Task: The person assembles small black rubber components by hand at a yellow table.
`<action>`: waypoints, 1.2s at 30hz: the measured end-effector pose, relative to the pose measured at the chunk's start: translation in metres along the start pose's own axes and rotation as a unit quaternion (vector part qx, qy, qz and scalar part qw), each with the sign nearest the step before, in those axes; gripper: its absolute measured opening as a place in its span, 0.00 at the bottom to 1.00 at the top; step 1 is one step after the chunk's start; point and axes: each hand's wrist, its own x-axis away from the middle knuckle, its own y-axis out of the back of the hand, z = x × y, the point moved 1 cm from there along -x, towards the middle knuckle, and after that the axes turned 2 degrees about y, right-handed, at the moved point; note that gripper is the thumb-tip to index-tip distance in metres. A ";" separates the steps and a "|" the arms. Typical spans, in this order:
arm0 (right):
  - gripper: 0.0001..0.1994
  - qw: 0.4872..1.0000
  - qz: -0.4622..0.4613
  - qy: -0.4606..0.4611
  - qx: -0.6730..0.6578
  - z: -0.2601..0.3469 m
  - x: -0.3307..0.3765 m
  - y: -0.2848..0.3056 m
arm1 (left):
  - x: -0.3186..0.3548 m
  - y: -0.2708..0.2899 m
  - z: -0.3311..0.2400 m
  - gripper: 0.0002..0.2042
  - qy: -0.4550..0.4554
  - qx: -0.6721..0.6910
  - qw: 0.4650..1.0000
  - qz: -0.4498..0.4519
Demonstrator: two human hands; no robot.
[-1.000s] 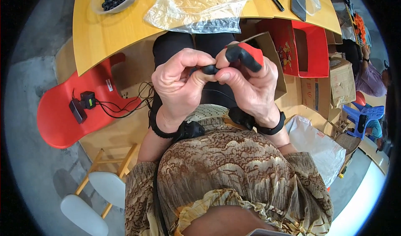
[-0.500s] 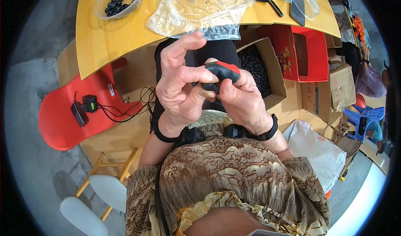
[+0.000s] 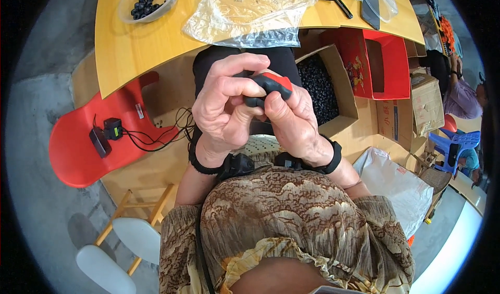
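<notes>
Between both hands, above my lap, is a small rounded black part with a red top (image 3: 274, 84). My left hand (image 3: 225, 101) pinches its left side with thumb and fingers, the upper fingers curled over. My right hand (image 3: 293, 118) grips its right side, thumb pressed on the lower front. Fingers hide part of the piece, and its exact kind cannot be made out. Beyond the hands, a clear plastic bag (image 3: 245, 13) lies at the table's edge with tiny bits in it.
On the yellow table (image 3: 125, 49) stand a clear bowl (image 3: 148, 17) of black round parts, a cutter-like tool (image 3: 338, 2) and a dark phone-like slab (image 3: 370, 10). A cardboard box (image 3: 341, 96) of small black pieces and a red box (image 3: 390, 88) stand to the right. A red chair (image 3: 67, 153) is at left.
Both hands have moved slightly left with the black-and-red part. The left hand's raised fingers have curled down toward it.
</notes>
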 end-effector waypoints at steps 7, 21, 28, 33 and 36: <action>0.10 0.993 -0.048 -0.084 -0.063 -0.002 0.003 0.000 | 0.000 0.001 0.004 0.04 -0.086 -0.099 0.991 -0.011; 0.12 0.987 -0.121 -0.095 -0.046 -0.001 0.002 -0.009 | -0.004 0.002 0.003 0.07 -0.161 -0.183 0.970 -0.004; 0.16 0.987 -0.086 -0.129 -0.049 0.000 0.000 -0.010 | -0.003 0.003 0.004 0.06 -0.163 -0.156 0.974 -0.024; 0.19 0.979 -0.073 -0.161 -0.099 0.001 -0.001 -0.011 | -0.004 0.005 0.002 0.06 -0.170 -0.139 0.975 -0.022; 0.20 0.977 -0.060 -0.168 -0.114 0.003 -0.002 -0.010 | -0.005 0.006 0.000 0.06 -0.170 -0.138 0.975 -0.024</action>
